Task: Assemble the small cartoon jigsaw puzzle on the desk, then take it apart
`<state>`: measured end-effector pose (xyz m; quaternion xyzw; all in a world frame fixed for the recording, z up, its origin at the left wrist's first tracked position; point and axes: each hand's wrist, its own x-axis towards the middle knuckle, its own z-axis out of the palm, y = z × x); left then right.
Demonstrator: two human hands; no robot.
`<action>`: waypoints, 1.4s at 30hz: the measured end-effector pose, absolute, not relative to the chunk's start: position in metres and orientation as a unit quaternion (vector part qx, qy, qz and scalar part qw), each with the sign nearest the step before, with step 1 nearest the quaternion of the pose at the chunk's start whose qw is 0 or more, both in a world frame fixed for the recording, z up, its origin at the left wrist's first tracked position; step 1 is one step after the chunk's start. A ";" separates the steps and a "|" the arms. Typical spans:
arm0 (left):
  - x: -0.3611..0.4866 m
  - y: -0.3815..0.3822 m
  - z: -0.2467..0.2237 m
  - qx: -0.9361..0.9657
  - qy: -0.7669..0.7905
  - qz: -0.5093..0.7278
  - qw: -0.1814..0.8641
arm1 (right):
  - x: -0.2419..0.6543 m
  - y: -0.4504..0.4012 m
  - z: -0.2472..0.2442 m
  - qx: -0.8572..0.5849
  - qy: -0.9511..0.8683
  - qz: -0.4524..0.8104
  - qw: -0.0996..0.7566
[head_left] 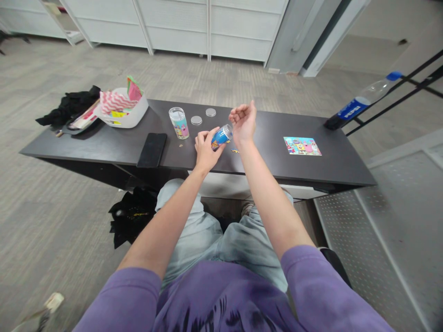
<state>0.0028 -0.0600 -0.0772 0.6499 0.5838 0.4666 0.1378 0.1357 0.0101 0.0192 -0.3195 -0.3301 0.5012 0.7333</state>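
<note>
My left hand (206, 150) is wrapped round a blue printed jar (222, 136), tilted with its clear mouth toward the right. Beside that mouth is my right hand (244, 122), raised with its fingers loosely curled and apart; I see nothing in it. Small colourful pieces (235, 151) lie on the dark table (270, 161) below the hands. A second clear jar (179, 123) with a cartoon print stands upright left of my left hand. Two silver lids, one (196, 120) nearer and one (211, 112) farther back, lie flat behind the held jar.
A black phone (152, 150) lies left of the hands. At the far left are a white basket (134, 115) with cloths and a black cloth (74, 107). A cartoon card (302, 146) lies at the right, with a tilted bottle (360, 103) near the table's right edge.
</note>
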 end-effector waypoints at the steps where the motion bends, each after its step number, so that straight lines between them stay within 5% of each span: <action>1: 0.003 -0.059 -0.078 0.647 0.580 0.473 0.144 | 0.137 0.010 0.021 -0.316 -0.343 0.499 0.731; 6: 0.003 -0.047 -0.089 0.586 0.551 0.553 0.218 | 0.166 0.015 0.021 -0.355 -0.395 0.434 0.727; 9: 0.003 -0.039 -0.096 0.555 0.553 0.576 0.233 | 0.206 0.004 0.001 -0.461 -0.513 0.315 0.653; 15: 0.005 -0.032 -0.107 0.533 0.549 0.595 0.245 | 0.264 -0.044 -0.051 -0.593 -0.761 0.140 0.224; 18: 0.004 -0.030 -0.109 0.532 0.552 0.596 0.241 | 0.254 -0.045 -0.059 -0.575 -0.796 0.140 0.124; 26: 0.001 -0.028 -0.114 0.541 0.547 0.596 0.230 | 0.210 -0.024 -0.052 -0.452 -0.865 0.157 0.151; 42: 0.001 -0.029 -0.110 0.553 0.552 0.586 0.213 | 0.203 -0.041 -0.042 -0.540 -0.827 0.080 0.135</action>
